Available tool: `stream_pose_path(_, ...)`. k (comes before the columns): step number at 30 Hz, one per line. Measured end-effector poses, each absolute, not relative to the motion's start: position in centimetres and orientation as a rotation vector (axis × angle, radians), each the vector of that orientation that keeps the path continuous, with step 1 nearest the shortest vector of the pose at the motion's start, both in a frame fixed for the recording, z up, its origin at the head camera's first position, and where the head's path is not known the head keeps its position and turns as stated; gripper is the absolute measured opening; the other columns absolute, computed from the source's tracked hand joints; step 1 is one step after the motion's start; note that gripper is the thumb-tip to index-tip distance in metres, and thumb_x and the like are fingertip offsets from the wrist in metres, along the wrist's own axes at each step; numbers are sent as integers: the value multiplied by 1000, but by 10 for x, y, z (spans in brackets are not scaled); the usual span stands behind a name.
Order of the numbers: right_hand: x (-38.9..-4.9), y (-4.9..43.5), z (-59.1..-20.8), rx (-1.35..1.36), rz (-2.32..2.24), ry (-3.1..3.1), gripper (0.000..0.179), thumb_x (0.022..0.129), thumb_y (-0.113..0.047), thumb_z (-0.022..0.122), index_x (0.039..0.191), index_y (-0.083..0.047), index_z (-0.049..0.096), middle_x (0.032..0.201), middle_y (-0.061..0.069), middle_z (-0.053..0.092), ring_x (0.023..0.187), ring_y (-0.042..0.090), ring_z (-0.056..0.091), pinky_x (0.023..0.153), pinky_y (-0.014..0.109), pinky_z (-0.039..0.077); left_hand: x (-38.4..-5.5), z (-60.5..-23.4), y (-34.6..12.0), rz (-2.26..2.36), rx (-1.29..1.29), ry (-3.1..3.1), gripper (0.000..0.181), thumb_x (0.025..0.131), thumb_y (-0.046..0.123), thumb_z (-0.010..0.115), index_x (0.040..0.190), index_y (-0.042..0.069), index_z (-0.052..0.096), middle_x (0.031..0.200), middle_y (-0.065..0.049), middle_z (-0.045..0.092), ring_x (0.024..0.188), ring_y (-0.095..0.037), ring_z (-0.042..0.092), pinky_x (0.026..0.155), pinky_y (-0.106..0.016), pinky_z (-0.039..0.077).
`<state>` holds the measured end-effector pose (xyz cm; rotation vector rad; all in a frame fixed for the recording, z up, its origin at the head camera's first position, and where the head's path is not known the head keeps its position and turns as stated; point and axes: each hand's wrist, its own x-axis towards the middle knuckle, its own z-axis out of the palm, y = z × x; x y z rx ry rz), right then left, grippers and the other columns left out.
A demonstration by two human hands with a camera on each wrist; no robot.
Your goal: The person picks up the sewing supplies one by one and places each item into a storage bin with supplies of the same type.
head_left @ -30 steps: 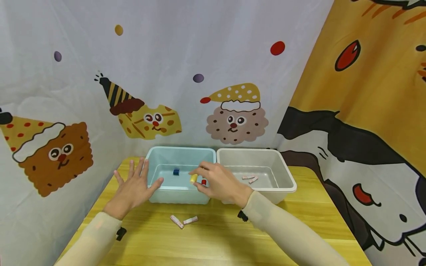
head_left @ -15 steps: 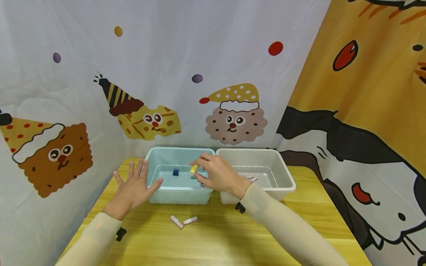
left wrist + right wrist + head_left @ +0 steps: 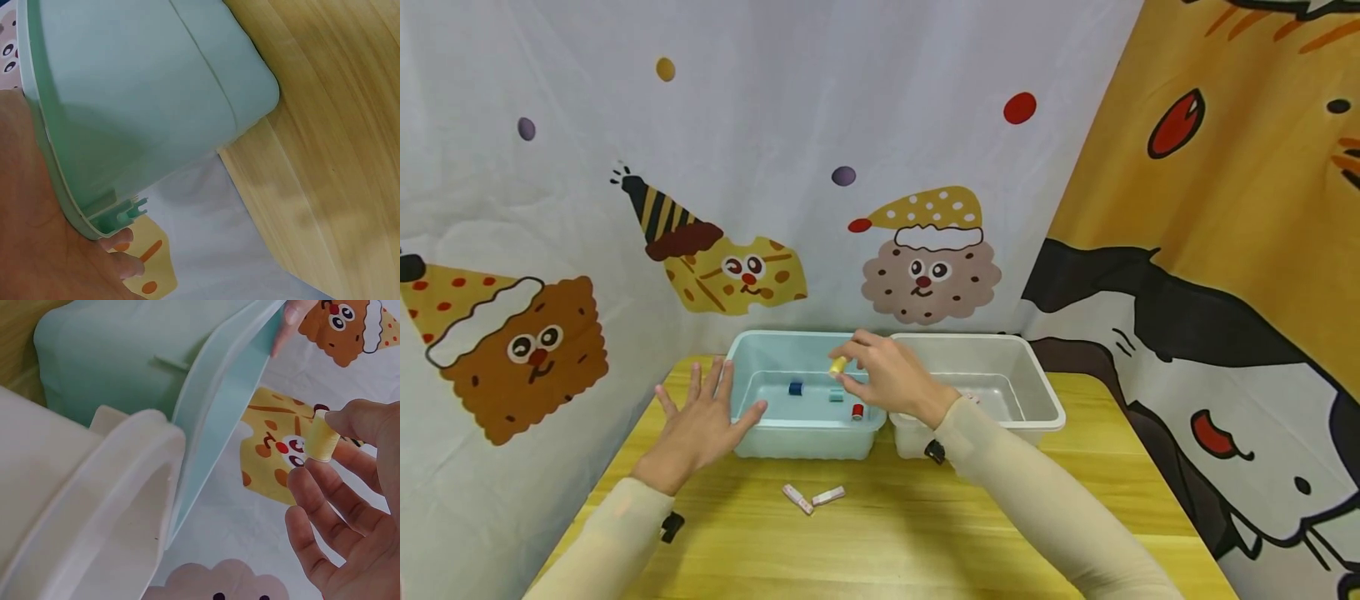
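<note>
My right hand (image 3: pixel 895 379) pinches a small yellow thread spool (image 3: pixel 322 437) between thumb and fingertips, above the light blue bin (image 3: pixel 805 427). In the right wrist view the other fingers are spread beneath it. Inside that bin lie a dark blue spool (image 3: pixel 795 388), a teal spool (image 3: pixel 837 396) and a red spool (image 3: pixel 857 411). My left hand (image 3: pixel 696 429) lies with spread, straight fingers against the bin's left side; in the left wrist view the palm is right at the rim (image 3: pixel 53 159).
A whitish bin (image 3: pixel 1030 435) stands close beside the blue one, with small pale pink-and-white pieces (image 3: pixel 972 398) partly hidden behind my right wrist. Two similar pieces, one left (image 3: pixel 797 499) and one right (image 3: pixel 828 496), lie on the wooden table (image 3: pixel 760 550). A printed curtain (image 3: pixel 760 108) hangs behind.
My right hand has risen from low in the blue bin, lifting the yellow spool with it. The teal and red spools now show fully below. My left hand has stayed in place.
</note>
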<state>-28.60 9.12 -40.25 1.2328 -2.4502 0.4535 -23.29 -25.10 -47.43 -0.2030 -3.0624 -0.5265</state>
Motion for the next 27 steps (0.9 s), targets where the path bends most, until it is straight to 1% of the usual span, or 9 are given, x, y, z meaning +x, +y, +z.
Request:
stream_pose_path(3,-290,92,-403,1226,444,-2465,31,110,-27,85,139,-16,82,120,1,82,87,12,78,72,25,61,-234,-475,-251,-529,-204,-3063,119,112,87,41,185,-4,13,195,-30,3,179,-64,-3,123,-100,-18)
stream_pose_path(10,-300,91,-404,1197,436,-2506,31,110,-26,84,139,-15,82,122,2,81,99,12,82,77,27,65,-235,-477,-252,-515,-206,-3062,119,112,87,40,185,-3,13,195,-29,3,179,-64,-3,124,-100,-18)
stream_pose_path(14,-305,89,-403,1185,439,-2525,31,111,-27,83,139,-14,83,123,2,82,96,13,81,76,27,64,-235,-477,-252,-519,-208,-3060,120,112,87,40,185,-3,12,195,-29,4,179,-63,-3,124,-100,-18)
stream_pose_path(17,-310,87,-403,1169,443,-2538,31,111,-27,84,138,-13,83,122,3,82,94,15,80,76,29,65,-235,-477,-252,-515,-209,-3061,120,112,87,39,185,-3,12,195,-29,3,179,-64,-3,124,-100,-17)
stream_pose_path(23,-317,84,-399,1144,466,-2564,31,109,-26,85,138,-13,83,124,5,82,98,20,82,82,35,69,-235,-476,-251,-518,-202,-3070,120,112,88,39,185,-3,12,195,-29,2,179,-64,-4,123,-100,-17)
stream_pose_path(27,-322,80,-396,1129,456,-2576,29,110,-27,84,135,-14,84,124,5,82,99,19,82,84,35,69,-235,-476,-251,-520,-202,-3070,120,112,87,39,185,-3,12,195,-29,2,179,-64,-4,123,-100,-18)
